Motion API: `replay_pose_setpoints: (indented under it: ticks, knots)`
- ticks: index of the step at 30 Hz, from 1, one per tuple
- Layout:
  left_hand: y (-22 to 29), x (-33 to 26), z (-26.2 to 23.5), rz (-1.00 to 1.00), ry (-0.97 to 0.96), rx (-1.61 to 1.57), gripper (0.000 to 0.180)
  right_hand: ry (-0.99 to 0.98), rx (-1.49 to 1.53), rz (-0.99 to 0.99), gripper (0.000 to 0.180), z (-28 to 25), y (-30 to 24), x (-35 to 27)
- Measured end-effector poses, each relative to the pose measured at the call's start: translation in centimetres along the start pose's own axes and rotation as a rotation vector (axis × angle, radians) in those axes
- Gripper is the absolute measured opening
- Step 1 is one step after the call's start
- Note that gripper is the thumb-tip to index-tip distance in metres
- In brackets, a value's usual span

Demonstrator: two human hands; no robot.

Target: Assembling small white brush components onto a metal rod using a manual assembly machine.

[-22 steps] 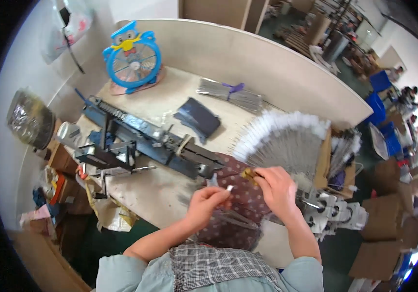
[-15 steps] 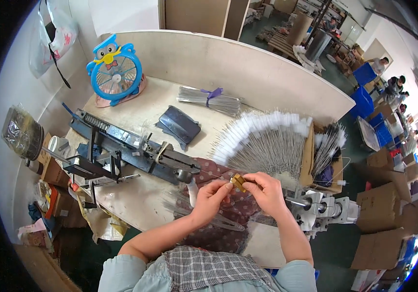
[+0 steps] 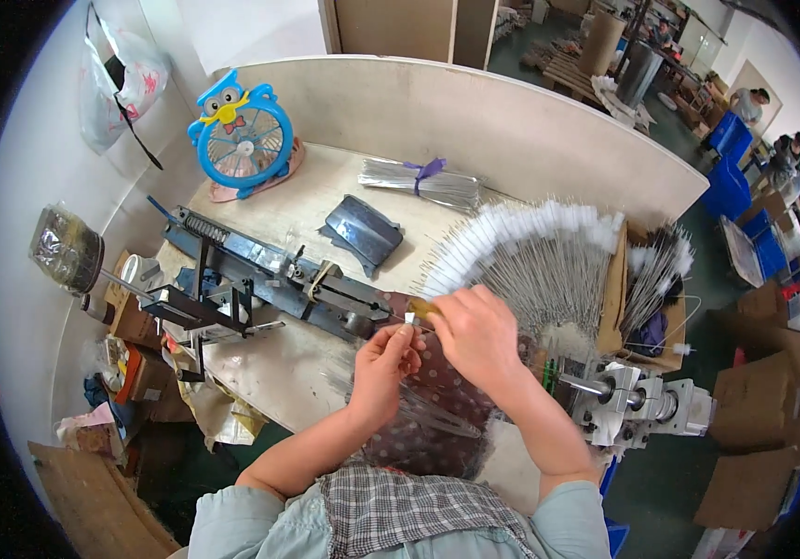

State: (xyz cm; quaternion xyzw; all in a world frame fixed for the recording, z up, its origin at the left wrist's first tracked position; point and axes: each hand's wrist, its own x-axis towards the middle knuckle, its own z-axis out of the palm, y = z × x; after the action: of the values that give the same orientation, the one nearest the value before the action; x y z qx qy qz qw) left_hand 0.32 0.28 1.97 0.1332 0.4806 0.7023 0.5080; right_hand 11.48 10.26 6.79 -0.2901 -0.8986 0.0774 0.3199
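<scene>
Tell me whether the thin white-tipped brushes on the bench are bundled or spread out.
Spread out. The white-tipped brushes lie fanned in an arc, tips outward, beyond the right hand. Only the plain wire bundle farther back is tied together.

Your pale wooden bench (image 3: 288,373), backed by a curved wall (image 3: 512,112), carries a long dark metal machine (image 3: 270,279) running from the left edge toward the middle, with a blue owl-shaped fan (image 3: 240,135) standing at the back left. Behind the machine you have a dark folded pad (image 3: 361,233) lying flat and, further back, a bundle of thin metal wires (image 3: 419,182) tied with a purple band. To the right, white-tipped wires (image 3: 530,252) are fanned out across the top, and a dark dotted cloth (image 3: 437,401) covers the near edge beside a silver metal fixture (image 3: 633,401).
</scene>
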Motion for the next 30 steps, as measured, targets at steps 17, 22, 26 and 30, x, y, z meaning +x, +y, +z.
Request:
replay_pose_setpoints:
  ticks: [17,22,26,30]
  knots:
    - [0.3,0.2,-0.6,-0.168,-0.067,-0.308,0.040,-0.063,-0.022,0.084,0.031,0.9,-3.5,-0.6]
    - [0.5,-0.1,-0.3,-0.118,-0.080,-0.318,0.033,0.037,-0.070,0.085,0.031,2.0,-3.9,-0.8]
    - [-0.1,0.2,0.0,-0.107,-0.024,-0.342,0.021,0.068,-0.043,0.040,0.026,1.3,-3.2,-1.2]
    - [-1.2,0.5,-1.0,-0.028,-0.117,-0.314,0.016,0.075,-0.022,-0.015,0.024,1.3,-2.7,-1.5]
